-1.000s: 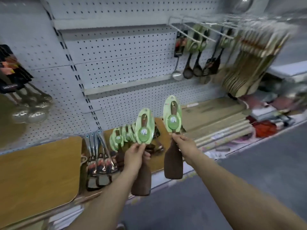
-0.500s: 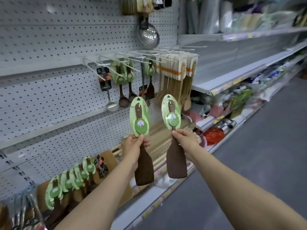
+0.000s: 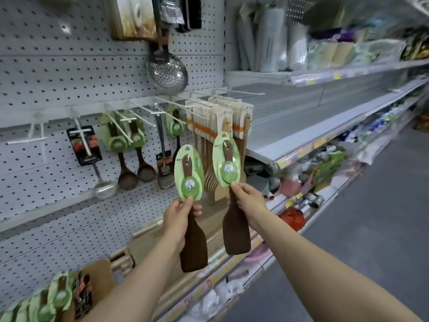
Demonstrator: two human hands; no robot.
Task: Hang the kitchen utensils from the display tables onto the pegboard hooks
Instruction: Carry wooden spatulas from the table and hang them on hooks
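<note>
My left hand [image 3: 180, 217] grips one spatula [image 3: 193, 247] at the neck, thumb on its green card [image 3: 189, 175]. My right hand [image 3: 249, 201] pinches a second spatula [image 3: 235, 231] just under its card, and both blades hang down. They look light, stiff and wooden with a dry surface. I judge the neck the best hold, since it leaves the card's hanging hole free. More carded spatulas [image 3: 46, 303] lie on the counter [image 3: 102, 273] at lower left. Beyond them the hooks [image 3: 139, 112] jut from the pegboard [image 3: 58, 73], some carrying ladles [image 3: 126, 177]. Compared with half a second ago, both spatulas sit higher and nearer the hooks, and the right one is now in front of the pale boxed utensils [image 3: 220, 117].
</note>
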